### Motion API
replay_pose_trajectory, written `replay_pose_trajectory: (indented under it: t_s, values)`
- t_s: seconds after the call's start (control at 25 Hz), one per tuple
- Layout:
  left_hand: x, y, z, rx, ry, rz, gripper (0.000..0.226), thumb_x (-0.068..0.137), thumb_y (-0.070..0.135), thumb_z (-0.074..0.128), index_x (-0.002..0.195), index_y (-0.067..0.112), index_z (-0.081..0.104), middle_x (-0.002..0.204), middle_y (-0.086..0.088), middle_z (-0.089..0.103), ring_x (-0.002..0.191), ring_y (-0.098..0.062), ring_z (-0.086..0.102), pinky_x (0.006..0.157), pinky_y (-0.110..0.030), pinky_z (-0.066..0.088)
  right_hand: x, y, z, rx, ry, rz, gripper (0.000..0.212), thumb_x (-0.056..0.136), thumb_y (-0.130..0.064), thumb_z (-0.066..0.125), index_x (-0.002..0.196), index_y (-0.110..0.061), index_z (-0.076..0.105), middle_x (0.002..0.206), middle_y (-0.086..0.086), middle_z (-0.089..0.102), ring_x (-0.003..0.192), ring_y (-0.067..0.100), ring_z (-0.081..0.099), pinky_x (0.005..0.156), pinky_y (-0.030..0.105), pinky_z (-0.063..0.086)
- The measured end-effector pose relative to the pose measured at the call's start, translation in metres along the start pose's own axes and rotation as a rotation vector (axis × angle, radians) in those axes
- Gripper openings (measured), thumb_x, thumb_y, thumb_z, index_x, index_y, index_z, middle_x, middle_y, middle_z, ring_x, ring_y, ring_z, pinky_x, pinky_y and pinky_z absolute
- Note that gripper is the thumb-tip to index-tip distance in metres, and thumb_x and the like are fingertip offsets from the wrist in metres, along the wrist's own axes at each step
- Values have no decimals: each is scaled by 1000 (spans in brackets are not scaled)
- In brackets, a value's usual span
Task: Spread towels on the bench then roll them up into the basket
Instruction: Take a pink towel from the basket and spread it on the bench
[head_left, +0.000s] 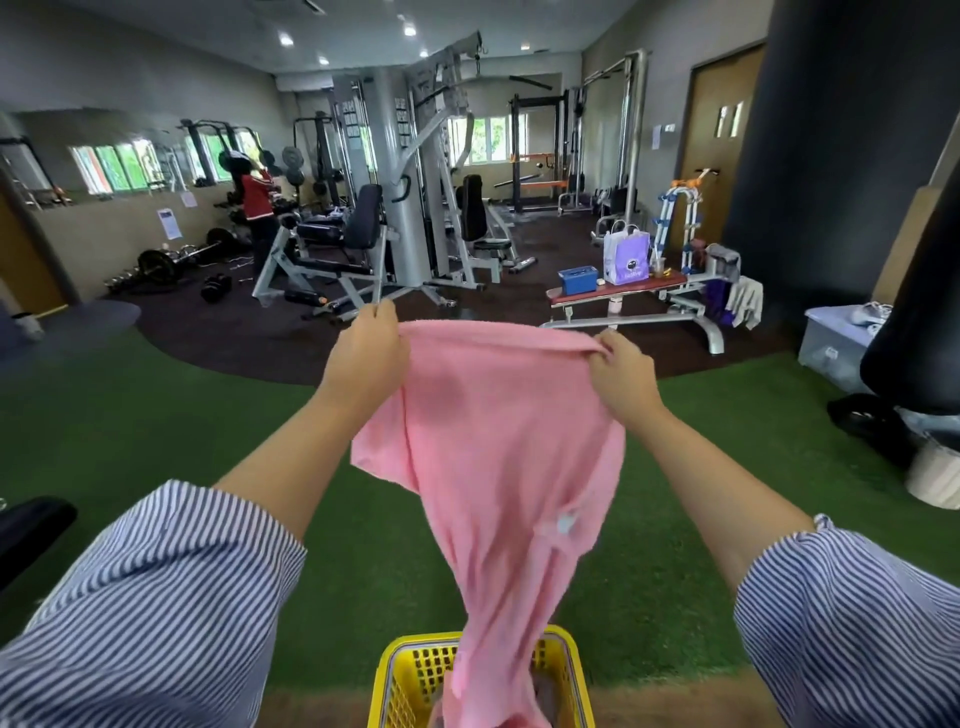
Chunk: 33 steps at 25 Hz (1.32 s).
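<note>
The bench (618, 288), well beyond the hands across the green turf (156, 441), carries a blue box (577, 279) and a purple bag (626, 258) on its pad; no towel lies spread on it, so the spreading step looks not yet done for this piece. A pink towel (498, 457) hangs in the air between the person and that bench, its top edge stretched level, its lower end trailing down into the yellow basket (397, 670) at the bottom edge of the view. Something dark shows in the basket beside the towel's tail, too hidden to name. The left hand (366, 353) pinches the towel's top left corner, fingers curled on the cloth; the right hand (621, 371) pinches the top right part of the same edge. By my reading the task is near its start: this towel is only being lifted out, and laying flat, rolling and returning all remain.
</note>
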<state>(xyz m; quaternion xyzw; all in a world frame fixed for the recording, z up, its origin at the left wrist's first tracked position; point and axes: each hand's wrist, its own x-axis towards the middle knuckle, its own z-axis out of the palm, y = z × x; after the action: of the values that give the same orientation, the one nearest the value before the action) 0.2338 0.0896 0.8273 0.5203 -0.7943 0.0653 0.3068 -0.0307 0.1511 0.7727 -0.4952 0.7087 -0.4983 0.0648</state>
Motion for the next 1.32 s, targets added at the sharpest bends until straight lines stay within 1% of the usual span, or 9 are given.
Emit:
replay_pose_trajectory:
  t_s: [0.12,0.24,0.4,0.52,0.76,0.88,0.96,1.2,1.32]
  values:
    - [2,-10,-5,-147,30,-257,28,93,-4,32,117,-9,45,112,-32,54,100,-47,54,70,-41,35,-6,-6,-11,-77,-166,-114,17,85,-31,60,75,-17,64,71,3,62,70,19,55,61,31,39]
    - [4,-15,-11,-276,108,-366,27,94,-4,29,118,-8,41,114,-32,52,103,-45,52,70,-39,33,-14,12,-21,-448,-373,-107,16,84,-14,52,81,-19,67,81,10,65,79,31,59,63,30,43]
    - [1,-5,-1,-280,140,-316,24,100,8,27,116,-2,41,109,-26,54,98,-44,54,70,-43,33,-9,35,-44,-526,-125,146,28,79,-1,43,94,-12,64,94,15,61,84,36,59,68,35,48]
    - [3,15,8,-305,178,-327,27,101,15,26,117,-3,40,108,-26,54,96,-44,54,69,-44,37,2,59,-71,-436,-34,286,21,82,4,38,88,0,57,96,23,60,80,39,63,68,42,54]
    - [21,124,51,-358,135,-252,37,103,27,25,123,0,40,107,-30,56,96,-47,56,77,-48,43,25,113,-162,-89,353,400,17,96,-11,35,109,-7,45,93,16,52,81,30,58,55,33,43]
    - [41,207,79,-494,74,-203,34,103,27,24,118,2,41,107,-30,56,96,-47,55,78,-49,46,51,143,-239,-107,466,339,36,100,-31,29,111,-4,50,104,22,57,97,38,57,79,39,45]
    - [54,269,97,-638,20,-163,31,103,24,25,115,2,43,108,-30,56,98,-43,55,73,-39,39,67,162,-292,-166,544,265,39,100,-33,28,104,-3,53,105,24,59,101,39,54,80,38,38]
    - [56,418,155,-862,-180,-39,15,101,13,29,97,11,43,106,-21,57,90,-30,53,69,-32,32,103,210,-334,-432,337,-39,28,99,-24,38,98,-3,57,97,25,52,91,37,50,77,42,41]
    - [66,447,193,-896,-226,-52,22,100,12,29,109,7,49,109,-18,58,96,-31,54,71,-30,31,118,233,-322,-446,270,-75,28,99,-22,38,93,-2,56,93,24,52,90,36,49,77,43,41]
